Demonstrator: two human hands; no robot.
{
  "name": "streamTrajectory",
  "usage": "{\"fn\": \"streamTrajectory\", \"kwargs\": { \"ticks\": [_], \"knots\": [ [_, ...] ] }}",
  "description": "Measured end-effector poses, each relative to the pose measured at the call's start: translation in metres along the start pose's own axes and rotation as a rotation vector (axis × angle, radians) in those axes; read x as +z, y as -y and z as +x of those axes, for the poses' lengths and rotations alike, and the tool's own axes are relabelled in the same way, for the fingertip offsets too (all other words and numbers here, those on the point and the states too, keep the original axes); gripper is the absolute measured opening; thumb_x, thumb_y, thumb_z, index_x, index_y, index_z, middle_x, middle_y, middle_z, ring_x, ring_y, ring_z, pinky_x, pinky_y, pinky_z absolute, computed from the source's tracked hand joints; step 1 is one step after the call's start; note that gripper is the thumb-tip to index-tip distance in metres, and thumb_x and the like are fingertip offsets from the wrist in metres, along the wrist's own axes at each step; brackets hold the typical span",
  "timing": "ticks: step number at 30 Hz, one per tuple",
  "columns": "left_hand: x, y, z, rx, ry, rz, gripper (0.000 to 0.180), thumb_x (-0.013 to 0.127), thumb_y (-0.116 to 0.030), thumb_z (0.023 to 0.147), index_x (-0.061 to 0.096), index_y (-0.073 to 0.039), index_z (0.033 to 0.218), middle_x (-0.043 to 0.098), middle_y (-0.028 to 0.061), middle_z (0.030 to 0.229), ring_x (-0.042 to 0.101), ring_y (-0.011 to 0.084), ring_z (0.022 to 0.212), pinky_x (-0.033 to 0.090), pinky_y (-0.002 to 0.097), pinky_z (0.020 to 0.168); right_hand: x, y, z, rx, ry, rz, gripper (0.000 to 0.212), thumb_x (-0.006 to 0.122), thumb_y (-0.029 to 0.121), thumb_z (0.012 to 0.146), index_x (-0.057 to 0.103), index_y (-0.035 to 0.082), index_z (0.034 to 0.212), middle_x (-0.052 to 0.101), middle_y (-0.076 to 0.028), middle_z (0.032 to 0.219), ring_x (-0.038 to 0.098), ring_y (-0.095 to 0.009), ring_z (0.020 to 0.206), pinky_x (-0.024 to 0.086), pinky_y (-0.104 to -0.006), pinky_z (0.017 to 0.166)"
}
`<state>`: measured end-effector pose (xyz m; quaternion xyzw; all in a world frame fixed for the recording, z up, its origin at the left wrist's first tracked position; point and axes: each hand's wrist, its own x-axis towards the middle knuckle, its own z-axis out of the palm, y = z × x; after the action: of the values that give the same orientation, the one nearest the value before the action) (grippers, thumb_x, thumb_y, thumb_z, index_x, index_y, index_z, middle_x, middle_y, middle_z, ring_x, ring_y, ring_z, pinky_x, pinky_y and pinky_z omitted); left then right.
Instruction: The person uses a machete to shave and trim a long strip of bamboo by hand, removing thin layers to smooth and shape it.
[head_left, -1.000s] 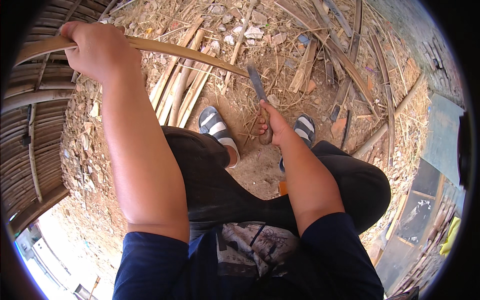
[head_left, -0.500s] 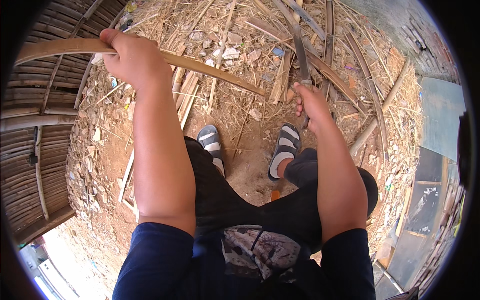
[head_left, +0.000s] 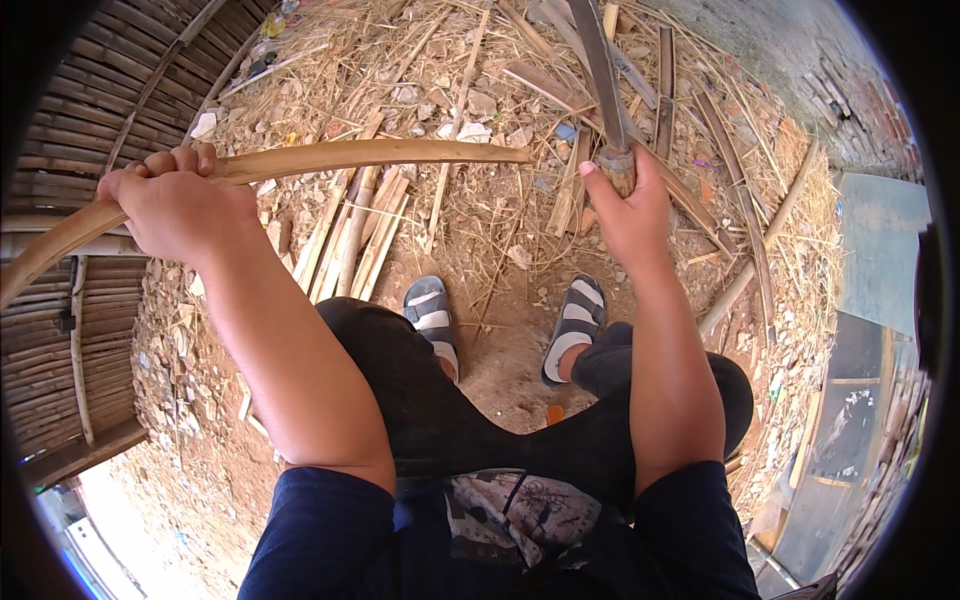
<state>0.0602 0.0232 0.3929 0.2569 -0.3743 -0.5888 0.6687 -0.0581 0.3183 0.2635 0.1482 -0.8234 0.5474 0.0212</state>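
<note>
Closed around a long split-bamboo strip (head_left: 360, 153) is my left hand (head_left: 180, 205), on the left side. The strip runs off past the hand to the left edge, and its other end reaches the middle of the view, short of my right hand. My right hand (head_left: 632, 205) grips the wooden handle of a machete (head_left: 603, 80), whose dark blade points up and away from me. Blade and strip are apart. Beneath the strip, several pale split bamboo pieces (head_left: 352, 235) lie on the ground in front of my left knee.
Brown bamboo lengths (head_left: 735, 165) and a pole (head_left: 768, 235) lie on straw and rubble at the right. A slatted bamboo wall (head_left: 75, 340) stands left, a grey wall (head_left: 800, 70) far right, with a pale sheet panel (head_left: 882, 250) near it. My sandalled feet (head_left: 575, 325) rest on bare dirt.
My left hand has moved left and nearer, and the strip now lies more level. The machete has been raised, with its handle turned upward in my right hand.
</note>
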Motion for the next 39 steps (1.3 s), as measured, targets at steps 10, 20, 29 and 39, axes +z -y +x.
{"fn": "streamTrajectory", "kwargs": {
  "ticks": [10, 20, 29, 39],
  "knots": [
    [-0.028, 0.065, -0.002, -0.007, 0.221, 0.264, 0.032, 0.042, -0.032, 0.108, 0.039, -0.01, 0.084, 0.039, -0.0023, 0.062, 0.034, 0.0108, 0.053, 0.037, 0.0294, 0.055, 0.08, -0.072, -0.02, 0.271, 0.294, -0.173, 0.039, 0.072, 0.034, 0.086, 0.064, 0.001, 0.105, 0.066, -0.013, 0.082, 0.062, -0.026, 0.075, 0.048, -0.0385, 0.073],
    [-0.044, 0.075, 0.024, -0.017, 0.184, 0.315, 0.039, 0.045, -0.038, 0.107, 0.046, -0.005, 0.087, 0.044, -0.0004, 0.066, 0.04, 0.0106, 0.059, 0.035, 0.0299, 0.054, 0.12, -0.069, -0.039, 0.343, 0.335, -0.223, 0.041, 0.072, 0.033, 0.084, 0.064, -0.002, 0.104, 0.068, -0.021, 0.088, 0.066, -0.036, 0.084, 0.05, -0.0426, 0.077],
    [-0.046, 0.089, 0.034, -0.055, 0.134, 0.359, 0.039, 0.043, -0.038, 0.107, 0.049, -0.001, 0.095, 0.047, 0.0027, 0.066, 0.043, 0.0136, 0.057, 0.038, 0.0314, 0.052, 0.143, -0.106, -0.094, 0.405, 0.203, -0.202, 0.033, 0.07, 0.028, 0.086, 0.064, 0.001, 0.104, 0.068, -0.02, 0.09, 0.067, -0.037, 0.087, 0.05, -0.0421, 0.08],
    [-0.058, 0.102, 0.046, -0.06, 0.098, 0.468, 0.05, 0.045, -0.043, 0.103, 0.047, 0.003, 0.124, 0.061, 0.0126, 0.087, 0.058, 0.0226, 0.069, 0.048, 0.0383, 0.064, 0.143, -0.177, -0.172, 0.356, 0.512, -0.584, 0.037, 0.069, 0.023, 0.086, 0.06, -0.003, 0.111, 0.07, -0.026, 0.093, 0.069, -0.043, 0.088, 0.054, -0.0486, 0.078]
  ]
}}
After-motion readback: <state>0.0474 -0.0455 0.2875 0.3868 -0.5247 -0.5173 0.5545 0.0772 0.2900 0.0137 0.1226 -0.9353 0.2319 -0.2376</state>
